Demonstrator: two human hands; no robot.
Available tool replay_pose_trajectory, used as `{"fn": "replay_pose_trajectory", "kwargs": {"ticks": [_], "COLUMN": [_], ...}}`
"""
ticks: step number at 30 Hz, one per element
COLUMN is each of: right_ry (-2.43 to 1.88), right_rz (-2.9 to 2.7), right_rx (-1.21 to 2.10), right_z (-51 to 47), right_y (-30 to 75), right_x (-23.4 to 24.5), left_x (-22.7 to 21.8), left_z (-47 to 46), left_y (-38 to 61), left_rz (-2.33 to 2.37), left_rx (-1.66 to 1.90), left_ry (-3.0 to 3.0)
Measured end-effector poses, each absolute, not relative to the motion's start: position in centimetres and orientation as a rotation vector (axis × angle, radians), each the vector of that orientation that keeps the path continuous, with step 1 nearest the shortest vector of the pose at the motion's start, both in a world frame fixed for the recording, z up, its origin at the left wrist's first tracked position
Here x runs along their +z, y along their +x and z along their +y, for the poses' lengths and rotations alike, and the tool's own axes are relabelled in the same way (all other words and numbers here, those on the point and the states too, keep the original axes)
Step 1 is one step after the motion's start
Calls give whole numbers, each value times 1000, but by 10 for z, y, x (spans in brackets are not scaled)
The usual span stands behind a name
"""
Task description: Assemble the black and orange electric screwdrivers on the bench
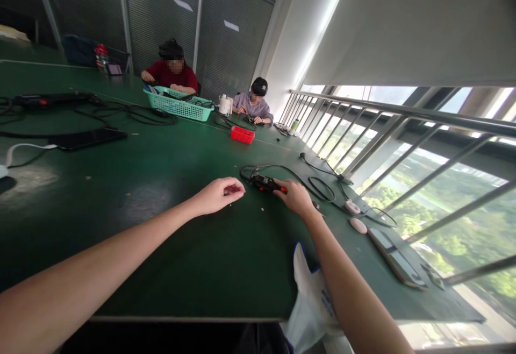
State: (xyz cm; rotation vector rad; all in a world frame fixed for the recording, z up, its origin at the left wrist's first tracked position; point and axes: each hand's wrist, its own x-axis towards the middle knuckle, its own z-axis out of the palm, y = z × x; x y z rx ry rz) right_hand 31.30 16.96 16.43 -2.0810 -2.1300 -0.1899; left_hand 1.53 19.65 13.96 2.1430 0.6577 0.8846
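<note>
My left hand rests on the green table, fingers curled in a loose pinch around something small and reddish that I cannot make out. My right hand lies just to its right, fingers closed on the rear end of a black and red corded tool that lies on the table. The tool's black cable loops away to the right.
A red tray and a teal basket stand farther back, where two other people sit working. Black cables and a dark tablet lie at the left. Two pinkish oval things, a phone, a white bag and a railing are at the right.
</note>
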Motion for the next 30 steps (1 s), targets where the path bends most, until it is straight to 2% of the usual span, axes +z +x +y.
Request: {"fn": "replay_pose_trajectory", "kwargs": {"ticks": [6,13,21,30], "right_ry": [-1713,-1582,-1595,-1602], "right_rz": [-2365,-2454,-2624,-2667], "right_rx": [-190,-335,-388,-432], "right_z": [160,143,138,139], "right_y": [263,220,198,200], "right_x": [163,178,180,175], "left_x": [134,129,123,122], "left_z": [220,230,237,243], "left_y": [1,0,1,-20], "left_rz": [863,893,958,784], "left_rx": [1117,897,927,796], "left_ry": [2203,2401,2543,2557]}}
